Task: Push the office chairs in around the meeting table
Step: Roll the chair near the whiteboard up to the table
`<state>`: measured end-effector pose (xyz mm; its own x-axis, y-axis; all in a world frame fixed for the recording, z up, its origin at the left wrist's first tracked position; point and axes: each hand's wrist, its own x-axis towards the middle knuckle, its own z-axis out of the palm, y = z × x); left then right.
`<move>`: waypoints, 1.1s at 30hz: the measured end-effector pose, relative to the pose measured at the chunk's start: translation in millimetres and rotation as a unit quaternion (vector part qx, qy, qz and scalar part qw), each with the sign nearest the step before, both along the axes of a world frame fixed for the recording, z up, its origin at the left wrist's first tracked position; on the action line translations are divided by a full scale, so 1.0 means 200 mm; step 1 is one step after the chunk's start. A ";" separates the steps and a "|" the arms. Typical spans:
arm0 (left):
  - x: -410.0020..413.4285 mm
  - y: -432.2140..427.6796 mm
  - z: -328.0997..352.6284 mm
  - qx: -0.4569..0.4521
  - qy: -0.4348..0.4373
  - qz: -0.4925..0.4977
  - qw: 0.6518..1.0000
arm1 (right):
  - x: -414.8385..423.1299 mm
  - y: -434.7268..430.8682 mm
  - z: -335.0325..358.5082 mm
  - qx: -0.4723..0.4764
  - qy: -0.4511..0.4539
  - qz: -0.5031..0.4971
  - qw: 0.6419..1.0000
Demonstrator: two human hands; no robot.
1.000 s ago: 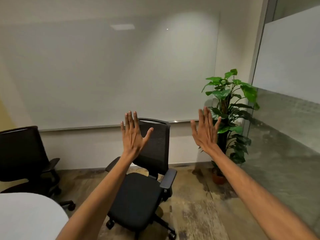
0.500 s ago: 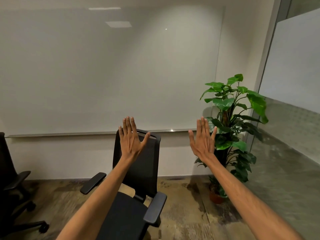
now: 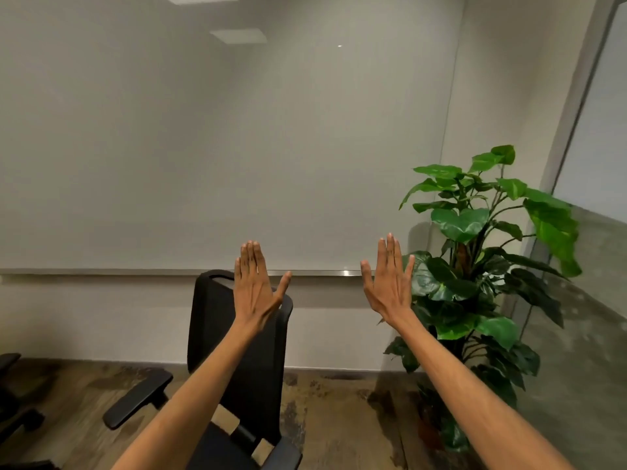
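A black office chair (image 3: 217,340) with a mesh back and padded armrests stands in front of me, its seat toward me and cut off by the lower edge. My left hand (image 3: 255,289) is raised flat, fingers up, in front of the chair's backrest top, holding nothing. My right hand (image 3: 389,279) is raised the same way to the right of the chair, in the air before the wall. Neither hand touches the chair. A second black chair (image 3: 10,401) shows only partly at the far left edge. The meeting table is out of view.
A large whiteboard (image 3: 220,147) covers the wall ahead. A tall potted plant (image 3: 475,259) stands in the right corner beside a frosted glass partition (image 3: 597,205). Mottled brown floor (image 3: 342,412) lies between chair and plant.
The view has swung right and upward: the table has left the frame, the left chair has slid to the edge, and the front chair appears closer. Both hands stay raised and open.
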<state>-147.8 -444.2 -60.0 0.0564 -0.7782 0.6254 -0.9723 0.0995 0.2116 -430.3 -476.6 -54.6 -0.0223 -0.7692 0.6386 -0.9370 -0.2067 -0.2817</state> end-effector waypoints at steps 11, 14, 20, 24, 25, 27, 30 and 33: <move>-0.14 -0.64 -0.07 0.026 -0.001 0.105 0.994 | -0.14 -0.91 0.00 0.021 -0.003 0.092 0.996; -0.09 -0.73 -0.11 0.023 -0.015 0.136 0.990 | -0.06 -1.13 -0.03 0.034 -0.007 0.124 0.992; 0.03 -0.90 -0.14 0.022 -0.008 0.197 0.980 | 0.15 -1.40 -0.06 0.036 -0.008 0.178 0.983; 0.20 -1.05 -0.18 0.017 -0.003 0.237 0.971 | 0.36 -1.62 -0.15 0.047 -0.007 0.215 0.975; 0.26 -1.12 -0.19 0.016 0.002 0.253 0.967 | 0.44 -1.71 -0.16 0.049 -0.004 0.232 0.971; 0.32 -1.21 -0.16 0.005 0.013 0.266 0.964 | 0.51 -1.83 -0.12 0.043 0.000 0.247 0.968; 0.44 -1.35 -0.09 -0.003 0.014 0.296 0.955 | 0.67 -2.04 -0.01 0.031 0.002 0.272 0.962; 0.56 -1.42 -0.04 -0.004 -0.010 0.321 0.947 | 0.85 -2.16 0.01 0.030 0.007 0.300 0.954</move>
<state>-36.5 -728.3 -67.9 0.5049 -0.5825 0.6371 -0.8365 -0.5121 0.1947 -261.2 -908.5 -53.2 0.4411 -0.6758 0.5905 -0.6594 -0.6904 -0.2976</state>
